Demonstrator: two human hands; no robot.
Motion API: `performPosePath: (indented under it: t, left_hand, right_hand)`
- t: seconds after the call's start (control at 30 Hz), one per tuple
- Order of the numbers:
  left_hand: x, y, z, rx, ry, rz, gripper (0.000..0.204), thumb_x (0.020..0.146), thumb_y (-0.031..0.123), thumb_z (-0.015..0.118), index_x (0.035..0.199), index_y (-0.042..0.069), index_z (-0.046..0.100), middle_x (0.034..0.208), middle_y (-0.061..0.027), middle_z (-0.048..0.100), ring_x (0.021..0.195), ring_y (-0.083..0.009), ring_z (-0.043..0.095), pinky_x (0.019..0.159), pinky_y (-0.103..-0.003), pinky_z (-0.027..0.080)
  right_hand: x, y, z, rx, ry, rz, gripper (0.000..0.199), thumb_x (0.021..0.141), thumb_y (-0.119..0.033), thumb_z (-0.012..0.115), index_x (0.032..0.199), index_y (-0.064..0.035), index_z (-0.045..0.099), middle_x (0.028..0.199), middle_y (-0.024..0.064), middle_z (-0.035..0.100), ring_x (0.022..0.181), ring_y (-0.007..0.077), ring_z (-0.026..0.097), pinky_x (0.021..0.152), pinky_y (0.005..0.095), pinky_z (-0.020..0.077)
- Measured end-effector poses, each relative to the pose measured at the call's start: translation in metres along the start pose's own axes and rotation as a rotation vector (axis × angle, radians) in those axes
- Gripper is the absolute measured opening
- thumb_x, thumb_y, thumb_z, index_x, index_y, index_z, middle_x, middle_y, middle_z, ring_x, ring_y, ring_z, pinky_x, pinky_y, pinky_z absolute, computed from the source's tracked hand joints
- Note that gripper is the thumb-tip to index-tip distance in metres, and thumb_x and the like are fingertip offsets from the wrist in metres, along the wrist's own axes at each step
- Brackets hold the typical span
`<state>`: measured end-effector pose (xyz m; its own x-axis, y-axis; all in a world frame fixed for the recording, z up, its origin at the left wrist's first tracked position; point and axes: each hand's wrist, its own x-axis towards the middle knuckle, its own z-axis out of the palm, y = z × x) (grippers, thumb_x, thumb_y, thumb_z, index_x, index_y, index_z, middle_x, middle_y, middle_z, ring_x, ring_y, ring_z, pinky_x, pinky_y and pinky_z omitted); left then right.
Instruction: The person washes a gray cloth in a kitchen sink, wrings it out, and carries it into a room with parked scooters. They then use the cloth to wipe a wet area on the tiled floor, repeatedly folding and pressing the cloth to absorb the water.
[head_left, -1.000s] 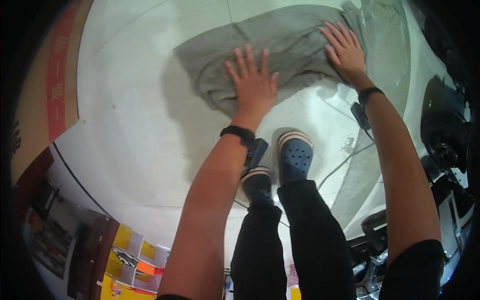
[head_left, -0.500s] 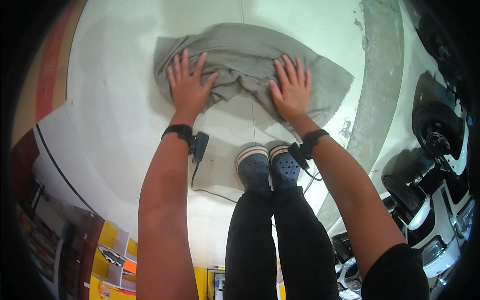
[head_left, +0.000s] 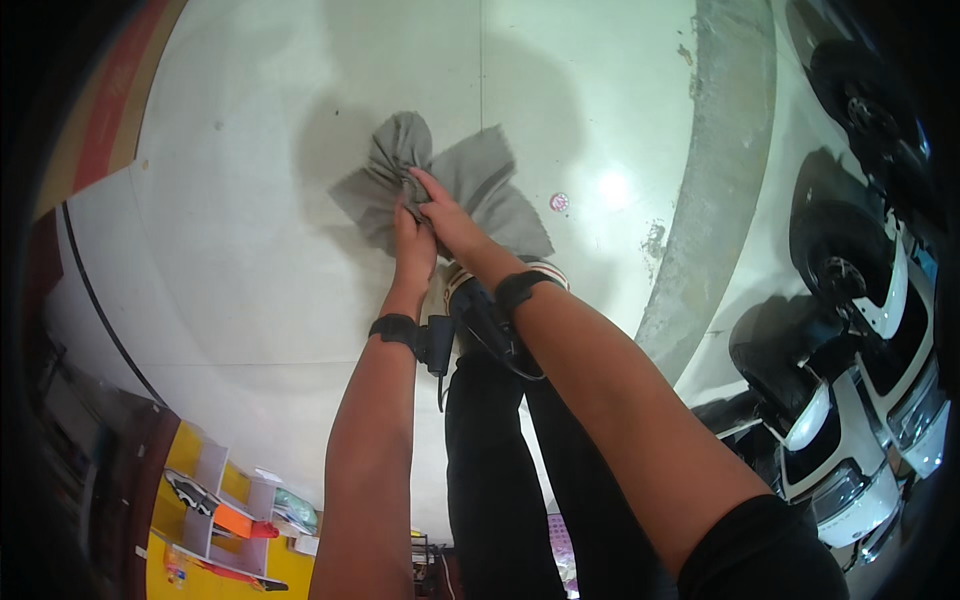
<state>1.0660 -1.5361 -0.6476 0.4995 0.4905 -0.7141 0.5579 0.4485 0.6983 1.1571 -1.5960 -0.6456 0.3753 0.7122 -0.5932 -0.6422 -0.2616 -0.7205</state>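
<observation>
A grey cloth [head_left: 480, 185] lies bunched on the pale floor in front of my feet. My left hand [head_left: 411, 240] and my right hand [head_left: 445, 215] are pressed close together at its middle, both pinching the gathered fabric. The cloth fans out to the left and right of my fingers. Each wrist carries a black band with a small black device and a cable. My legs in dark trousers stand just below the hands, with one striped sock showing.
A grey concrete strip [head_left: 715, 170] curves down the right side of the floor. Parked scooters [head_left: 850, 300] stand at the far right. A yellow shelf unit [head_left: 215, 510] with small items sits at lower left. A small pink spot [head_left: 559, 202] lies on the floor.
The cloth was spread flat under my two separated palms. My hands have come together at its centre and gathered it into a bunch.
</observation>
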Motion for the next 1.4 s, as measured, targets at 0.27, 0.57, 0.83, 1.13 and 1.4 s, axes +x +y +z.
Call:
performPosePath:
  t: [0.27,0.57,0.83,1.13,1.4]
  left_hand:
    - [-0.109,0.066,0.034,-0.679,-0.083,-0.204,0.049,0.107,0.029,0.044,0.151,0.006,0.041,0.146,-0.0083,0.052,0.135,-0.0222,0.049,0.113,-0.036,0.039]
    - [-0.199,0.123,0.059,-0.485,-0.106,-0.228,0.048,0.099,0.01,0.063,0.143,0.001,0.047,0.136,-0.0089,0.057,0.122,-0.0191,0.057,0.103,-0.034,0.048]
    - [-0.228,0.152,0.035,-0.093,-0.42,-0.173,0.036,0.097,0.007,0.065,0.132,0.0,0.059,0.129,-0.0099,0.064,0.121,-0.018,0.059,0.102,-0.032,0.047]
    - [-0.235,0.22,0.022,0.655,-0.392,0.586,0.053,0.079,-0.008,0.063,0.13,0.008,0.065,0.143,-0.0156,0.054,0.134,-0.0287,0.05,0.108,-0.036,0.043]
    - [-0.236,0.187,0.041,-0.228,0.033,-0.102,0.049,0.098,-0.002,0.05,0.146,0.007,0.045,0.132,-0.0102,0.055,0.123,-0.0203,0.055,0.102,-0.038,0.049]
  right_hand:
    - [-0.109,-0.049,-0.002,0.458,0.093,0.168,0.058,0.101,-0.015,0.049,0.157,-0.0105,0.033,0.155,0.0117,0.04,0.141,0.0223,0.04,0.116,0.0327,0.0322]
    - [-0.227,-0.11,-0.01,-0.375,0.206,-0.177,0.056,0.089,-0.01,0.066,0.143,-0.0077,0.052,0.15,0.0157,0.046,0.144,0.0315,0.036,0.119,0.0409,0.029]
    - [-0.269,-0.2,-0.06,-0.73,0.287,-0.341,0.05,0.075,0.006,0.068,0.122,-0.0095,0.065,0.137,0.0135,0.055,0.127,0.0349,0.054,0.104,0.0417,0.0471]
    - [-0.298,-0.246,-0.062,-0.973,0.27,-0.391,0.035,0.067,0.004,0.072,0.099,-0.0082,0.069,0.107,0.0071,0.066,0.098,0.0293,0.066,0.082,0.0376,0.056]
    - [-0.309,-0.261,-0.014,-0.757,0.293,-0.453,0.035,0.066,0.011,0.071,0.096,-0.0079,0.068,0.113,0.0086,0.059,0.101,0.0298,0.063,0.08,0.0376,0.0567]
